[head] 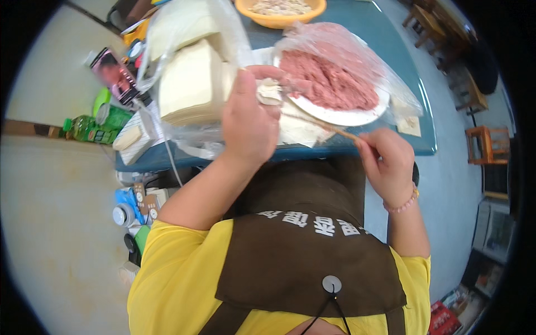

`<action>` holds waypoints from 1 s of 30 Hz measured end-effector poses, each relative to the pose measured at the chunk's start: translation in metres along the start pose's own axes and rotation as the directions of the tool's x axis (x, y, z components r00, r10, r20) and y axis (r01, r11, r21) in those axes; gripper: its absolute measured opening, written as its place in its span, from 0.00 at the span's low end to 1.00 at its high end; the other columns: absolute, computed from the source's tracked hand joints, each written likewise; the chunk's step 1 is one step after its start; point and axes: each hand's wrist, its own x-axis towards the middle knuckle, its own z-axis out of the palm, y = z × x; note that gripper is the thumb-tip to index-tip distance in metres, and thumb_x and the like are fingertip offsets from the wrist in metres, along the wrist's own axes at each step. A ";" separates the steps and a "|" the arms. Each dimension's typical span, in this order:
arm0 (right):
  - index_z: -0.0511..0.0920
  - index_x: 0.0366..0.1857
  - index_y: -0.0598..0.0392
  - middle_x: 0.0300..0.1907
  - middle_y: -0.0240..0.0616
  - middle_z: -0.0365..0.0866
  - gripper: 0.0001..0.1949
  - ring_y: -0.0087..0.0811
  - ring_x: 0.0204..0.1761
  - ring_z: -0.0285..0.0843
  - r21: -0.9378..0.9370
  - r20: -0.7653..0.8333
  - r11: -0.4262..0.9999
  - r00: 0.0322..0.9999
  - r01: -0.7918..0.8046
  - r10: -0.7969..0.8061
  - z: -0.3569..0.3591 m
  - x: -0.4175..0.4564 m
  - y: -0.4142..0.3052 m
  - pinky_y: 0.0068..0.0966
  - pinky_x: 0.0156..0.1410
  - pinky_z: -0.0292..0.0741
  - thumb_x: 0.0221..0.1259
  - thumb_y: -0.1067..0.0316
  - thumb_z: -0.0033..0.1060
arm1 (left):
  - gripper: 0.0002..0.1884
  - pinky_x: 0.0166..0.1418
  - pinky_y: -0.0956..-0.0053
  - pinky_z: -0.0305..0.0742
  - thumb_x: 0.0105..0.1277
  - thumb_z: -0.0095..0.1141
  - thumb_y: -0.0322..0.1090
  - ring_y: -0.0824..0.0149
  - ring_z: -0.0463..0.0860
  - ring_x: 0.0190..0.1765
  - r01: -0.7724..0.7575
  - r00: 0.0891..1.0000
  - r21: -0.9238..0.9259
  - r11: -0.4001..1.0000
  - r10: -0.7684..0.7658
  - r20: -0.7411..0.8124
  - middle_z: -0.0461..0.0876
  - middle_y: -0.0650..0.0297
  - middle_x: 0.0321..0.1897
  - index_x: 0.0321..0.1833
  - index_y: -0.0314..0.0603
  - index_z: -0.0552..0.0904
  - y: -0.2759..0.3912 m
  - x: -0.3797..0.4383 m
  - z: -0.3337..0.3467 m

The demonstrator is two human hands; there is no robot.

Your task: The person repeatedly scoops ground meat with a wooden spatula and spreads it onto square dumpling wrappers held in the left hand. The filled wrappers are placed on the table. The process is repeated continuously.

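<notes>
My left hand (251,119) is raised over the front of the table, its fingers curled around a small, crumpled piece of pale dough wrapper (269,92). A thin wooden stick (345,133) is pinched between the thumb and fingers of my right hand (387,161). It slants left toward the dough; its far end is blurred. Beyond it, a white plate (331,120) bears a mound of pink minced meat (331,83), partly covered by a clear plastic bag (322,35). Left of the plate, a thick stack of square dough wrappers (190,77) sits in an open plastic bag.
An orange bowl (280,20) of pale pieces stands at the table's (389,27) far side. At the left are a propped phone (115,77) with a cable, a green bottle (90,130) and a striped box (136,140). Wooden stools (488,144) stand on the floor at right.
</notes>
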 end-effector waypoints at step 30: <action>0.79 0.27 0.60 0.22 0.38 0.76 0.05 0.31 0.24 0.73 0.340 0.008 0.916 0.975 -0.212 0.223 0.019 -0.038 0.097 0.23 0.31 0.69 0.57 0.72 0.64 | 0.07 0.44 0.69 0.74 0.66 0.57 0.32 0.66 0.78 0.36 -0.593 0.805 0.729 -0.344 -0.274 0.526 0.78 0.63 0.32 0.41 0.37 0.81 0.151 0.096 0.032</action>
